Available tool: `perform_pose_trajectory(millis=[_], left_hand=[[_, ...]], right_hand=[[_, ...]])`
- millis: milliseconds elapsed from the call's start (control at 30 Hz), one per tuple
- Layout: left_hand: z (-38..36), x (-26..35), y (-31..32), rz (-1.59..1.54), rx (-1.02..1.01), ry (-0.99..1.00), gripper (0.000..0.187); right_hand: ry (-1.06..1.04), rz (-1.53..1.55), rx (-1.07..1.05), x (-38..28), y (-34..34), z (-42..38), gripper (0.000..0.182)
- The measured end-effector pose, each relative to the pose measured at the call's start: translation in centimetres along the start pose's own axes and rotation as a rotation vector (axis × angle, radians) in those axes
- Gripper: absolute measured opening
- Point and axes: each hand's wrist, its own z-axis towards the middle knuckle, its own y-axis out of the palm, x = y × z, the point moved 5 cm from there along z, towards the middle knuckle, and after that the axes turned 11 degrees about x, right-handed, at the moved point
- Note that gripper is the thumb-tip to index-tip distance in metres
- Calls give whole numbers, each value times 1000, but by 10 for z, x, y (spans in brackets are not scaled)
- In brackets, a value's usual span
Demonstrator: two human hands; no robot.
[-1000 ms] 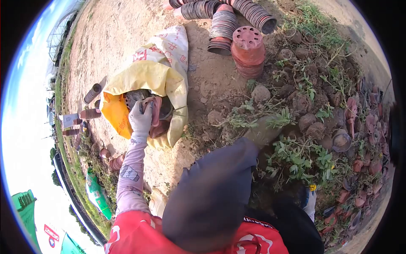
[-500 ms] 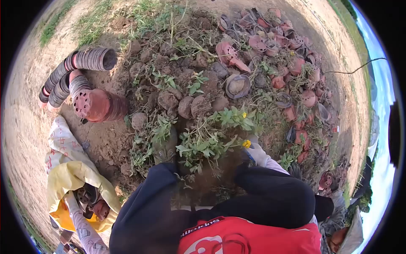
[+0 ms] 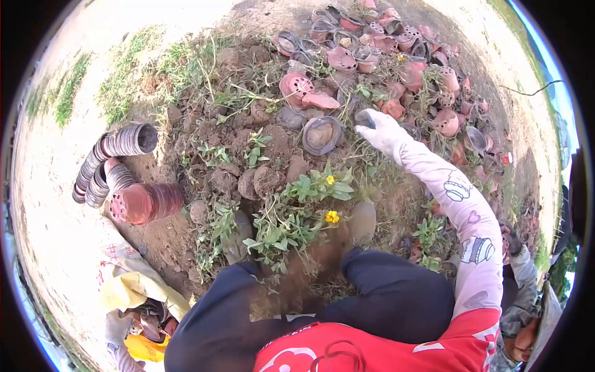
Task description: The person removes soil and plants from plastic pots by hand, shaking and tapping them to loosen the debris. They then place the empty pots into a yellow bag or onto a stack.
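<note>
My right hand (image 3: 379, 133), in a white glove with a dark palm, reaches forward over the near edge of a heap of reddish plastic flower pots (image 3: 412, 75). Its thumb and fingers are apart, and I see nothing held. Just left of it lies a dark round pot (image 3: 321, 136) packed with soil. A printed sleeve (image 3: 118, 335) at lower left is my left arm, beside the mouth of a yellow-white woven sack (image 3: 127, 291). The left hand's fingers are hidden there, among dark and reddish pots (image 3: 152, 319).
Nested pots (image 3: 145, 203) lie in stacks at left. Soil clods (image 3: 260, 180) and uprooted plants with yellow flowers (image 3: 332, 216) cover the ground before my shoes (image 3: 363, 223). Brown soil blurs between my legs. Another person's sleeve (image 3: 525, 279) shows at right.
My right hand has moved from beside my right knee forward to the pot heap, its arm now stretched out. The view has shifted, and the sack appears lower. My left arm stays by the sack.
</note>
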Motion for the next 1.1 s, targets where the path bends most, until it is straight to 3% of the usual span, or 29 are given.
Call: perform_pose_trajectory(millis=[67, 133, 200, 333, 467, 533, 600, 667, 700, 733, 800, 867, 933, 967, 1067, 1100], left_hand=[[-20, 88, -53, -241, 242, 326, 40], [-40, 171, -94, -413, 265, 436, 35], [-41, 233, -111, -431, 595, 900, 33], [-39, 337, -125, -571, 389, 994, 33], [-47, 405, -115, -528, 368, 1235, 34], [-51, 420, -119, -577, 354, 1272, 35], [-53, 427, -123, -621, 344, 1315, 36], [-56, 427, -134, -772, 433, 1363, 37], [-59, 429, -135, -777, 438, 1349, 37], [-65, 430, -140, -773, 582, 1300, 50], [-80, 433, -146, -746, 855, 1199, 79], [-103, 451, -141, -589, 967, 1352, 98], [-119, 474, -125, -441, 933, 1436, 93], [-117, 482, -116, -444, 959, 1445, 88], [-94, 495, -98, -605, 934, 1372, 73], [-86, 489, -98, -721, 932, 1316, 67]], right_hand=[[-180, -227, 72, -13, 23, 26, 42], [-252, -293, -33, -31, 40, 47, 48], [-332, -357, 40, -32, 57, 68, 45], [-88, -336, 16, -6, 71, 94, 49], [-38, -294, 15, 12, 68, 103, 39], [42, -146, 210, 1, 51, 101, 32], [158, 36, 243, -8, 35, 103, 29], [135, 178, 252, -24, 30, 100, 25], [198, 384, 168, -29, 34, 92, 23], [264, 590, 79, -40, 40, 81, 22], [103, 414, -47, -64, 54, 57, 19], [43, 320, -243, -112, 66, 10, 24], [-22, 460, -422, -140, 85, -27, 24], [-10, 591, -454, -144, 98, -39, 24], [140, 608, -712, -138, 96, -47, 27], [9, 532, -534, -132, 85, -39, 26]])
